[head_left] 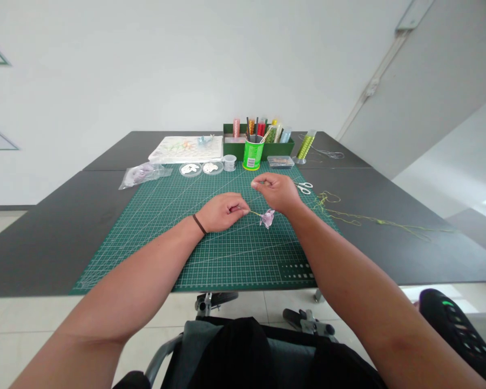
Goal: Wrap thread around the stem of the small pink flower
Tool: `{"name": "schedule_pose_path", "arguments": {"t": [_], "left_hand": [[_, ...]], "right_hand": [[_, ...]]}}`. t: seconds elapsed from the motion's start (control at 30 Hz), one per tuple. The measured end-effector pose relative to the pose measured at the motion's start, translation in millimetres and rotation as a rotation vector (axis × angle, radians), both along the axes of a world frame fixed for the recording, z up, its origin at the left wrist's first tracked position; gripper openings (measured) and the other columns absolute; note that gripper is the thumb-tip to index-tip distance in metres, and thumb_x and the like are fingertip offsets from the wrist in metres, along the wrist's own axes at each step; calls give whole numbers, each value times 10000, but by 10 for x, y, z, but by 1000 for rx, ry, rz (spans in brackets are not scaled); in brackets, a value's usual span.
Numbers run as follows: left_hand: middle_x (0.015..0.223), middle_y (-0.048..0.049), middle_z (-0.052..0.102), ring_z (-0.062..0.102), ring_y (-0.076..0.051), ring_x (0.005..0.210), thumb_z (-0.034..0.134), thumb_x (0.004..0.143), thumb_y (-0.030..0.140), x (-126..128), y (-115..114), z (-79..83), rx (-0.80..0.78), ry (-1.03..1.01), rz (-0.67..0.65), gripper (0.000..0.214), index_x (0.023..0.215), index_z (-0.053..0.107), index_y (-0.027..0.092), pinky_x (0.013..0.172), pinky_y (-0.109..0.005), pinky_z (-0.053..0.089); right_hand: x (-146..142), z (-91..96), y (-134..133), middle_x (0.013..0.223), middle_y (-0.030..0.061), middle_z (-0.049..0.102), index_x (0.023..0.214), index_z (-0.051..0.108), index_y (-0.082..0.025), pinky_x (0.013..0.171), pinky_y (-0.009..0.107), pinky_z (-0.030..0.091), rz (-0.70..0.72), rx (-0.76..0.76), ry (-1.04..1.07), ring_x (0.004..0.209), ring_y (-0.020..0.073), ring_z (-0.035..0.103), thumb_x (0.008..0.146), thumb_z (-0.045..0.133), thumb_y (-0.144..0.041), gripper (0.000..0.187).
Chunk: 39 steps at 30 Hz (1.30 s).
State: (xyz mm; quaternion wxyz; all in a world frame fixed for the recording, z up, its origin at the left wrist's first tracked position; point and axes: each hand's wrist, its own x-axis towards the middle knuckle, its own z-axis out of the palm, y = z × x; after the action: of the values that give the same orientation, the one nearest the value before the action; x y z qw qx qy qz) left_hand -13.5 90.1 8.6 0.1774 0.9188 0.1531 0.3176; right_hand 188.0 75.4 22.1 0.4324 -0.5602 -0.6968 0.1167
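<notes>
My left hand [225, 212], a dark band on its wrist, pinches the thin yellow-green stem of a small artificial flower [268, 218]. The pale purple petals point right, above the green cutting mat [227, 259]. My right hand [278, 192] is raised just beyond the flower, thumb and fingers pinched together. Whatever lies between those fingertips, perhaps thread, is too fine to make out. White-handled scissors [305, 188] lie just right of my right hand, their blades partly hidden by it. Loose yellow-green thread [328, 199] trails over the mat's right edge onto the dark table.
Behind the mat stand a green can [252, 155] of sticks, a dark green box [230, 149] of thread spools and a yellow-green spool [306, 146]. Dishes of white pieces [190, 169], a plastic bag [141, 174] and a white sheet stack [166, 148] sit left. A black controller [456, 329] is lower right.
</notes>
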Motion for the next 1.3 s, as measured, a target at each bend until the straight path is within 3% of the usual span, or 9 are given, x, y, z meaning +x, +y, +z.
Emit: {"name": "schedule_pose_path", "arguments": {"t": [0.2, 0.47, 0.63, 0.8, 1.1, 1.3], "left_hand": [[677, 8, 600, 558, -116, 666, 551, 895, 281, -19, -17, 11, -24, -76, 82, 163, 807, 647, 182, 670, -255, 448], [625, 26, 521, 510, -114, 621, 570, 889, 290, -34, -10, 34, -1, -190, 254, 161, 810, 663, 185, 646, -256, 432], [611, 30, 511, 495, -112, 611, 566, 890, 267, -36, -2, 47, 25, -248, 343, 156, 795, 656, 182, 646, -256, 433], [592, 33, 495, 486, -114, 608, 562, 887, 278, -33, 36, 33, 36, -327, 457, 157, 804, 653, 180, 650, -256, 431], [589, 41, 489, 459, -109, 579, 551, 883, 293, -46, 101, 22, -50, -395, 639, 160, 851, 660, 180, 622, -254, 415], [566, 50, 451, 427, -103, 552, 554, 874, 288, -38, 126, 12, -81, -420, 678, 152, 826, 654, 184, 594, -241, 399]], "right_hand": [[6, -95, 93, 556, -34, 546, 787, 726, -169, 545, 246, 307, 62, -138, 57, 526, 91, 402, 757, 613, -374, 236], [-1, -213, 114, 569, -18, 543, 733, 688, -149, 552, 253, 334, 199, -164, -10, 551, 107, 452, 754, 627, -504, 360], [-82, -210, 67, 632, -9, 596, 707, 671, -172, 612, 252, 374, 228, -186, -85, 614, 117, 511, 790, 609, -361, 215], [-160, -201, 18, 519, -63, 476, 747, 699, -190, 575, 243, 332, 171, -233, -123, 515, 88, 408, 784, 627, -305, 140], [-202, -133, -80, 524, -72, 479, 780, 714, -197, 569, 228, 304, 250, -173, -164, 512, 74, 390, 818, 605, -300, 155], [-229, -67, -160, 546, -60, 530, 777, 711, -206, 577, 229, 311, 265, -96, -198, 524, 80, 427, 820, 611, -272, 128]]}}
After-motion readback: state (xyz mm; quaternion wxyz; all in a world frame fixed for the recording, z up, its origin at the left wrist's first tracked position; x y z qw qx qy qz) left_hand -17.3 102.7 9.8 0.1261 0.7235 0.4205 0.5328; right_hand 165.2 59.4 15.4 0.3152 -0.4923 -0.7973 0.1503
